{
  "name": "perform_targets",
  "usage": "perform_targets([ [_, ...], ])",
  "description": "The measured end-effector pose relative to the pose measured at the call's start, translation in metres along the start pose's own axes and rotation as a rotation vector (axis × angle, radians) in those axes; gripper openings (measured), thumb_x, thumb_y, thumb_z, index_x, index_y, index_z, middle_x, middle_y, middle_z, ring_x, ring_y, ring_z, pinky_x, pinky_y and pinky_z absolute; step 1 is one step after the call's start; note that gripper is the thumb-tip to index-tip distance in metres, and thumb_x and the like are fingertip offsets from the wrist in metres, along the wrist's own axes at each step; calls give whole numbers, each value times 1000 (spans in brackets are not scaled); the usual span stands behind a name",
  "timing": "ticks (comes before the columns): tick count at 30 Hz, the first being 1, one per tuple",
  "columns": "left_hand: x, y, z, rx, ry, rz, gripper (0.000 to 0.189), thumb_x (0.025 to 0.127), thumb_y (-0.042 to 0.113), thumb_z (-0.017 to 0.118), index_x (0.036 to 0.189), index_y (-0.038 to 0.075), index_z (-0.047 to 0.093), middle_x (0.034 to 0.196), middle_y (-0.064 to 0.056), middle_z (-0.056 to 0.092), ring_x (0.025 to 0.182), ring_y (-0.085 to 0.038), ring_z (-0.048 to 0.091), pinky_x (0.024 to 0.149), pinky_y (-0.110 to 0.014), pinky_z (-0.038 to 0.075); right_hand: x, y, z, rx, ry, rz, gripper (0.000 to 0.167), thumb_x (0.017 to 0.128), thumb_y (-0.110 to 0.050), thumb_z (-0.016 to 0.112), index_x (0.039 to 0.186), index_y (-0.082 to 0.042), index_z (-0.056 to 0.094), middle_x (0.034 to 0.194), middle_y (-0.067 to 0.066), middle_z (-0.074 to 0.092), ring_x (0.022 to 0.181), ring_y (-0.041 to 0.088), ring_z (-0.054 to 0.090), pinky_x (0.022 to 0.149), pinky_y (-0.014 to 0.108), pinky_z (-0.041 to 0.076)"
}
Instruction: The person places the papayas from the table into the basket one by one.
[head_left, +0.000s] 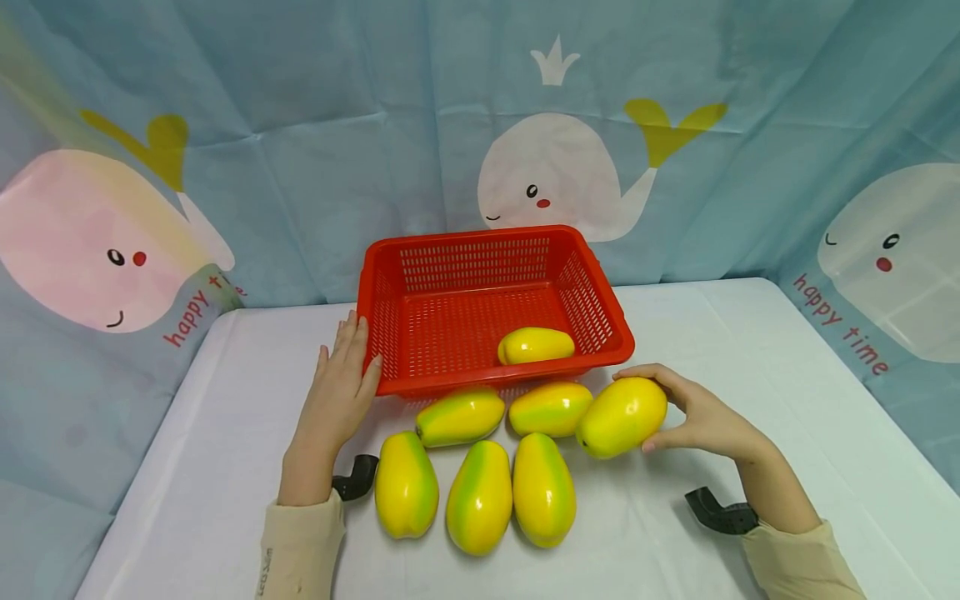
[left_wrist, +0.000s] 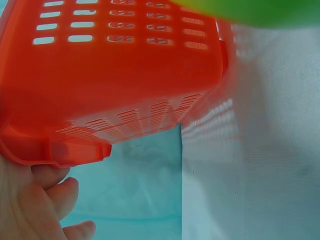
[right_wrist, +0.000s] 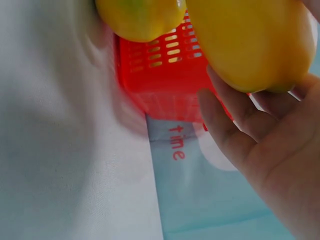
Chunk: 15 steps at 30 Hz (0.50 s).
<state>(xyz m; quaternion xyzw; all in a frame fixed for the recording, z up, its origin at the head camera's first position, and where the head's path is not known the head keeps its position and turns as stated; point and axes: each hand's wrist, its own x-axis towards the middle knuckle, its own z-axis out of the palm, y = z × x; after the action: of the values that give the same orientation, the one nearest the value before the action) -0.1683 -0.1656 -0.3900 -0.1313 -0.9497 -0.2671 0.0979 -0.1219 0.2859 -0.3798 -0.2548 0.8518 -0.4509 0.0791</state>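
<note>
Papaya, glossy, smooth and bright yellow, plump and oblong with a small dark spot at its lower end, is in the right hand, just outside the near right corner of the red basket. That hand is spread wide around it, gripping it between thumb and fingers. The left hand has its fingers fairly straight, touching the basket's left rim.

A yellow papaya lies inside the basket against the front wall. Five more papayas, yellow with green patches, lie on the table in front of it.

The table is covered in white. Creased light-blue curtains surround it, printed with pale whales, yellow tails and red "happy time" lettering.
</note>
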Motion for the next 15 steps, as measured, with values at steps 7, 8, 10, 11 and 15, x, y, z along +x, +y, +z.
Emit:
perform_targets([
  [7,0,0,-1,-5,2,2,59,101,27,38,149,-3,18,156,-18,12,142,-34,11,110,-60,8,0,-2,-1,22,41,-15,74,70,-3,81,135,-12,46,128,0,53,113,11,47,98,48,31],
  [8,0,0,-1,-2,3,2,59,101,27,38,149,-3,18,156,-18,13,142,-34,11,110,-60,8,1,-2,-1,25,47,-17,75,69,-3,81,134,-11,46,128,0,53,113,11,47,97,49,30],
  [10,0,0,0,3,6,3,60,101,27,37,148,-3,18,155,-19,13,142,-34,12,110,-60,9,1,-3,-1,27,61,-20,75,69,-2,81,134,-11,45,128,0,53,114,10,46,99,45,30],
  [11,0,0,0,4,8,4,60,101,28,38,148,-3,18,155,-19,14,142,-34,12,109,-60,9,1,-4,0,26,69,-20,74,70,-2,81,134,-11,45,128,-1,52,114,10,46,100,39,30],
  [15,0,-1,-1,1,4,6,59,101,27,38,148,-3,18,155,-19,13,142,-34,12,109,-61,9,1,-5,1,25,108,-23,74,70,0,80,134,-10,46,128,-3,51,115,8,45,97,16,29],
])
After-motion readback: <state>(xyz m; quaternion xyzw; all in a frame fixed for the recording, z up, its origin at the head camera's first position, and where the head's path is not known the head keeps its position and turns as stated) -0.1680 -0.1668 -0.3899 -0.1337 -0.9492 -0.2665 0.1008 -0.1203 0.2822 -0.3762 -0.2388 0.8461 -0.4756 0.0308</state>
